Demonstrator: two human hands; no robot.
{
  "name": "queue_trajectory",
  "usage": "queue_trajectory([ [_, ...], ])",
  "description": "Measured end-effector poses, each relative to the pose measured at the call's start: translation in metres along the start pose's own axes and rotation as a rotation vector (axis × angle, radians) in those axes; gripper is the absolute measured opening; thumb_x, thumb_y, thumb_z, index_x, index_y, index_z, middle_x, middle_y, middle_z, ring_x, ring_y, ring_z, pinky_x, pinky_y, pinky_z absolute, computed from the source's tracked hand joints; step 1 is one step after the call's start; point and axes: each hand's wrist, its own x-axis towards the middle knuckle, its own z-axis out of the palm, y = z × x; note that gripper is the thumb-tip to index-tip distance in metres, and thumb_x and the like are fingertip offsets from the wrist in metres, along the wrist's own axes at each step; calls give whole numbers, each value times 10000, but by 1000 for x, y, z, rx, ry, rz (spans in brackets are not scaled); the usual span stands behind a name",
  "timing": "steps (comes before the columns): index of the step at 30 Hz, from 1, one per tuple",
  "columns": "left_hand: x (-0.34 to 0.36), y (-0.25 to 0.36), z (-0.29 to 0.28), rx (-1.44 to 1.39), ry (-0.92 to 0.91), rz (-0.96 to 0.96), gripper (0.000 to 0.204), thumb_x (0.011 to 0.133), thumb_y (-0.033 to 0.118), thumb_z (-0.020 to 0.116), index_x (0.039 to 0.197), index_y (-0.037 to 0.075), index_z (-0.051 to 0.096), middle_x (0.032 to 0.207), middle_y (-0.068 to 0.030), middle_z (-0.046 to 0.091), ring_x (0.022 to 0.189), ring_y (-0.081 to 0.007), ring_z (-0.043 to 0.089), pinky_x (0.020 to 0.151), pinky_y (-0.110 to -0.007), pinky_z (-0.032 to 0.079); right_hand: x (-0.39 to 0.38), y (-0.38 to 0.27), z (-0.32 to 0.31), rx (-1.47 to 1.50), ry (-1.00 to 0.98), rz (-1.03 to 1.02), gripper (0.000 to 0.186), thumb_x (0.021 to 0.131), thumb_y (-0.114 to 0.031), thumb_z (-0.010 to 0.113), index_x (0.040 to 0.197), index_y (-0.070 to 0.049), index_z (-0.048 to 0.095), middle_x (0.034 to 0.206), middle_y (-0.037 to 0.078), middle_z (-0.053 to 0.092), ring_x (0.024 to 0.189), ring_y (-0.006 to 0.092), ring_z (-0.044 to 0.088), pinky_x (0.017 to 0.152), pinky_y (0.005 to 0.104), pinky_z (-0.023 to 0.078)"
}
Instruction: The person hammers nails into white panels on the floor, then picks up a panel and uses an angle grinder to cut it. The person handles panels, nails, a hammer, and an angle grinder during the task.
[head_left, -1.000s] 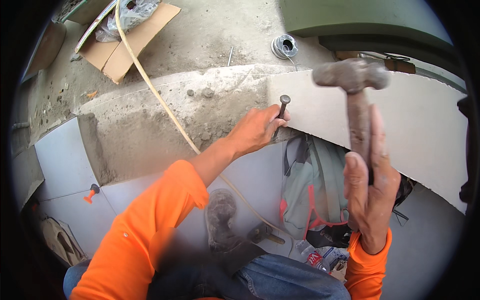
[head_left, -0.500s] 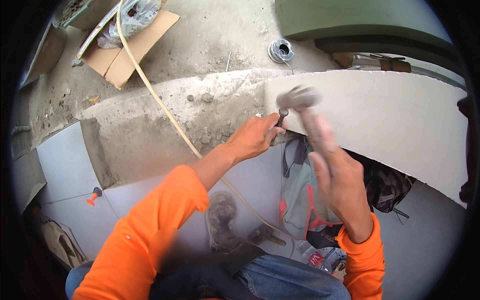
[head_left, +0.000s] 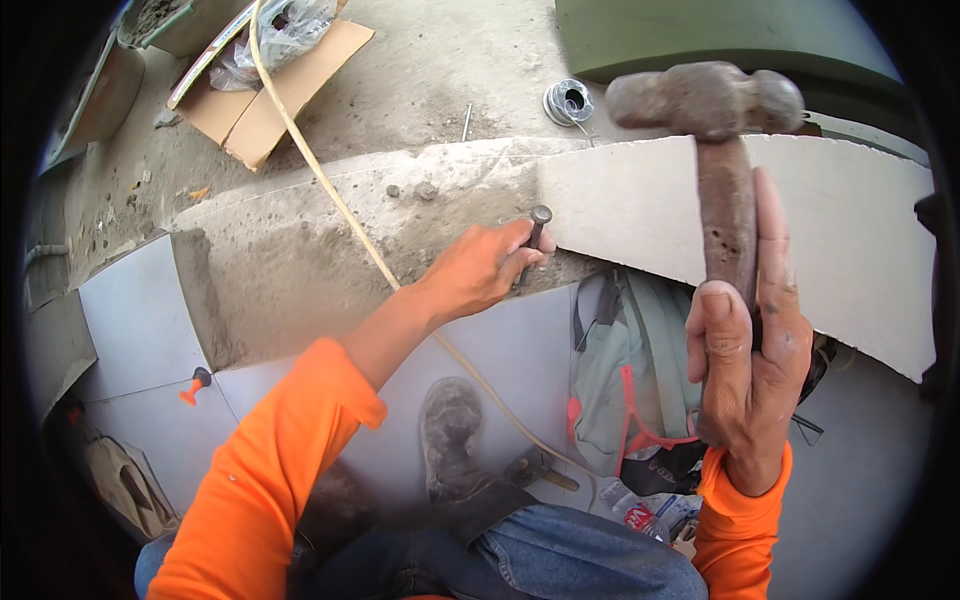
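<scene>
My right hand (head_left: 752, 375) grips the wooden handle of a ball-peen hammer (head_left: 728, 215), its worn brown metal head raised high over the white slab. My index finger lies straight along the handle. In my left hand (head_left: 470, 268) a short dark steel chisel (head_left: 540, 216) is pinched, its round struck end poking up above the fingers. Its lower tip is mostly hidden by the hand. That hand is at the front edge of the rough concrete ledge (head_left: 290, 265), just left of the end of the white slab (head_left: 625, 195).
A pale hose (head_left: 330, 190) crosses the ledge and the floor tiles. Under the slab stands a grey-green backpack (head_left: 625, 370), with a plastic bottle (head_left: 635, 512) nearby. Cardboard (head_left: 295, 90), a wire spool (head_left: 568, 103) and a metal rod (head_left: 467, 122) lie beyond the ledge.
The hammer has swung up and to the right, away from the chisel's head. My left hand with the chisel has shifted slightly left along the ledge.
</scene>
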Motion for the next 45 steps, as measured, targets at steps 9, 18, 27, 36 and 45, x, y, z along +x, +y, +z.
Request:
queue_trajectory([
  [9,-4,6,9,7,3,14,124,1031,90,623,1140,45,660,961,-165,769,886,-362,743,802,-438,556,5,-13,0,-61,-285,205,599,1017,-58,655,1588,-59,475,1059,318,722,957,447,755,865,378,578],
  [18,1,3,8,84,-30,20,149,1031,120,642,1165,59,668,973,-172,761,895,-374,720,791,-450,549,-12,3,11,-86,-390,141,593,1024,-39,614,1581,41,426,1206,319,696,973,408,748,861,401,573],
  [27,14,109,-88,163,11,223,244,1066,182,623,1225,8,688,877,-62,735,827,-151,709,772,-322,559,-202,29,72,62,-221,268,376,1012,-198,648,1297,46,632,1086,290,713,959,447,731,840,486,574],
  [36,-151,211,-184,571,-170,21,229,1041,181,641,1189,14,694,960,-118,754,784,-260,750,720,-368,587,-397,10,144,-21,-369,932,380,957,-293,736,1171,9,648,1111,243,675,1049,453,660,910,530,523],
  [45,-335,151,-172,226,286,-331,268,1068,239,651,1076,-27,676,874,-127,740,818,-252,767,801,-380,609,-358,14,134,-72,-287,512,329,930,-253,759,1132,-8,672,1090,218,640,1039,429,612,912,522,504],
])
